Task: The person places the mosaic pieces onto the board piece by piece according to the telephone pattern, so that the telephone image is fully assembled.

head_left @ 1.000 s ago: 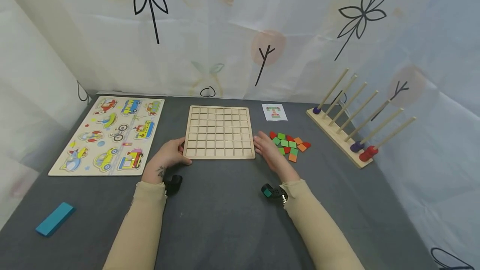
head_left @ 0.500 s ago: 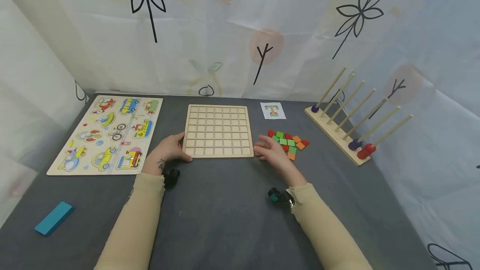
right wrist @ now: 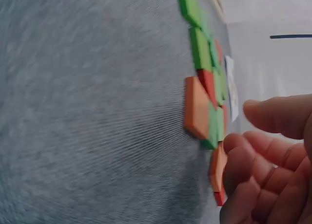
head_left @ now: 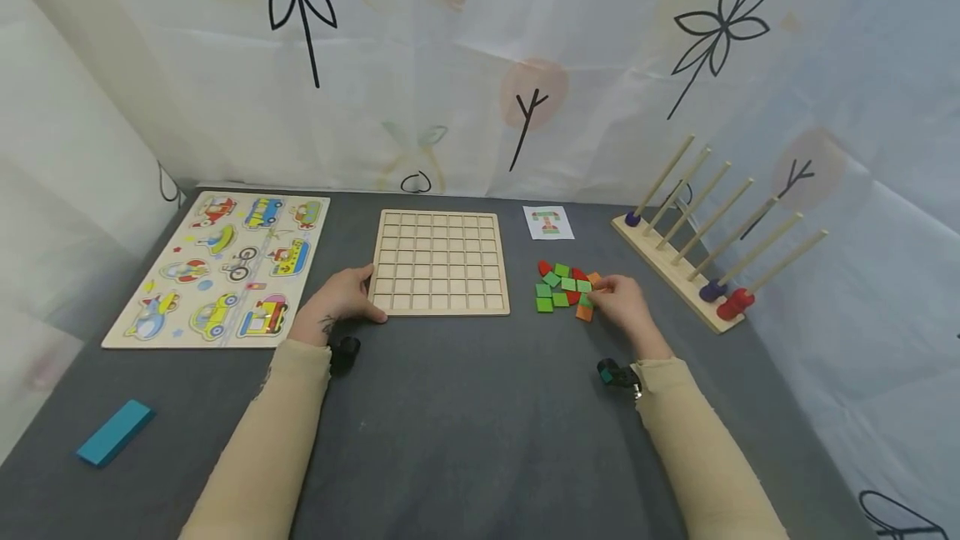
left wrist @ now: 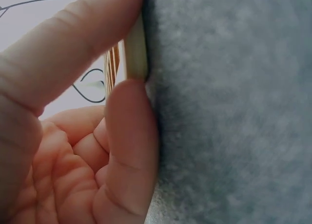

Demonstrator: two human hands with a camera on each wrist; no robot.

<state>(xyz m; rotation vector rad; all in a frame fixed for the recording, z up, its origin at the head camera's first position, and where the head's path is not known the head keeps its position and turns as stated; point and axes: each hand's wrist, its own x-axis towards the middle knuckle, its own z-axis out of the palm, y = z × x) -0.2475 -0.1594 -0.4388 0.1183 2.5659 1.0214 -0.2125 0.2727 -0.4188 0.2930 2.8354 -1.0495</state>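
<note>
A pale wooden grid board [head_left: 441,265] lies flat in the middle of the head view. My left hand [head_left: 337,300] holds its near left corner, thumb along the front edge and fingers at the left side. In the left wrist view, the board's edge [left wrist: 135,53] shows between thumb and finger. Right of the board are several small red, green and orange tiles, among them a green square tile [head_left: 544,304] and an orange tile [right wrist: 196,108]. My right hand [head_left: 626,308] is at their right side, covering a few; its thumb and fingers are apart in the right wrist view.
A small pattern card [head_left: 548,223] lies behind the tiles. At the right stands a wooden peg rack [head_left: 678,273] with red and purple beads. A vehicle picture puzzle [head_left: 225,269] lies left, with a blue block [head_left: 116,432] nearer me. A printed curtain [head_left: 450,65] closes the back.
My right hand has left the board's right edge and moved right to the far side of the tiles, uncovering green tiles on the left. My left hand stays at the board's corner.
</note>
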